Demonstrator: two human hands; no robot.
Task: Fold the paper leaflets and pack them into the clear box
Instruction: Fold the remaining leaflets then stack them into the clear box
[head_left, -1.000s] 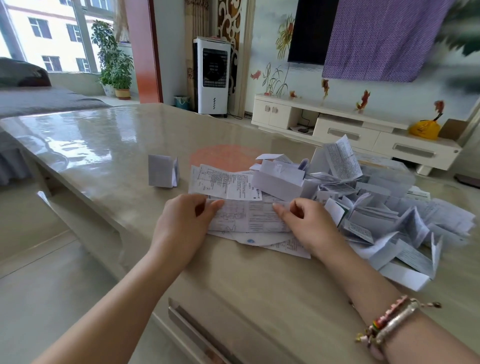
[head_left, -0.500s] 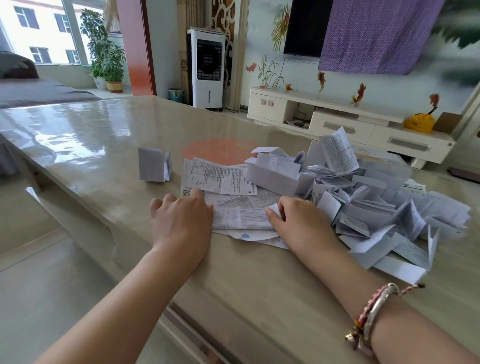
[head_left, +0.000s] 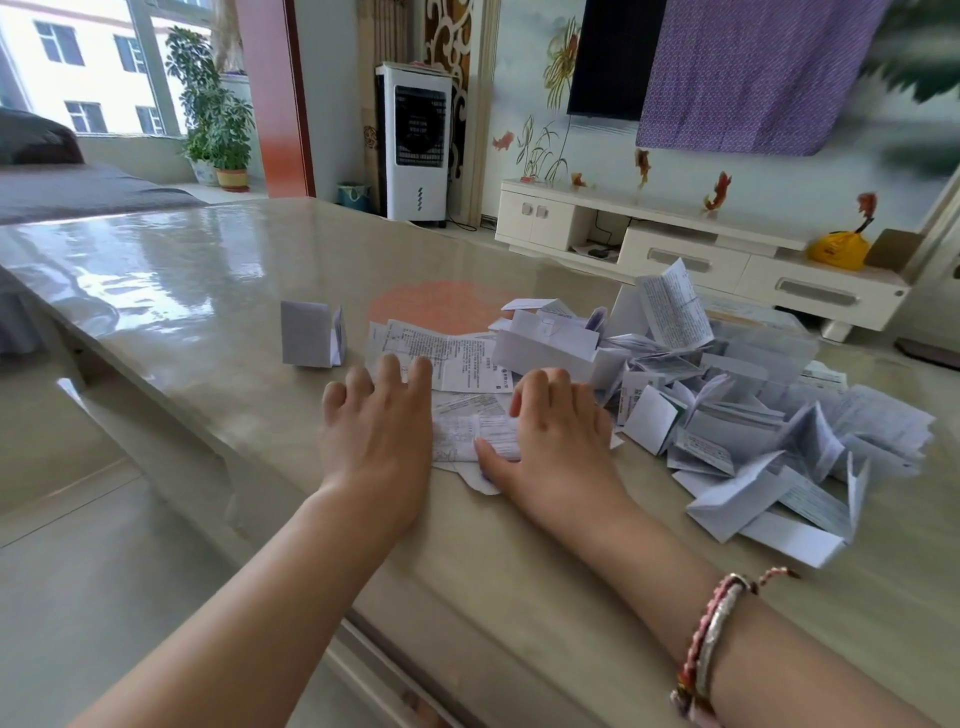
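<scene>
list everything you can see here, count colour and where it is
table: one, glossy beige, fills the foreground
folded leaflet: one, white, stands alone on the table left of the pile
flat leaflets: a few, white with print, under and beyond the hands
leaflet pile: many, white, right of the hands
clear box: one, transparent, behind the pile, partly hidden
air cooler: one, white, on the floor by the wall
TV cabinet: one, white, along the far wall
purple cloth: one, draped over the dark screen
potted plant: one, green, by the window
left hand: flat on the leaflet being folded
right hand: presses the same leaflet; bracelet on its wrist
</scene>
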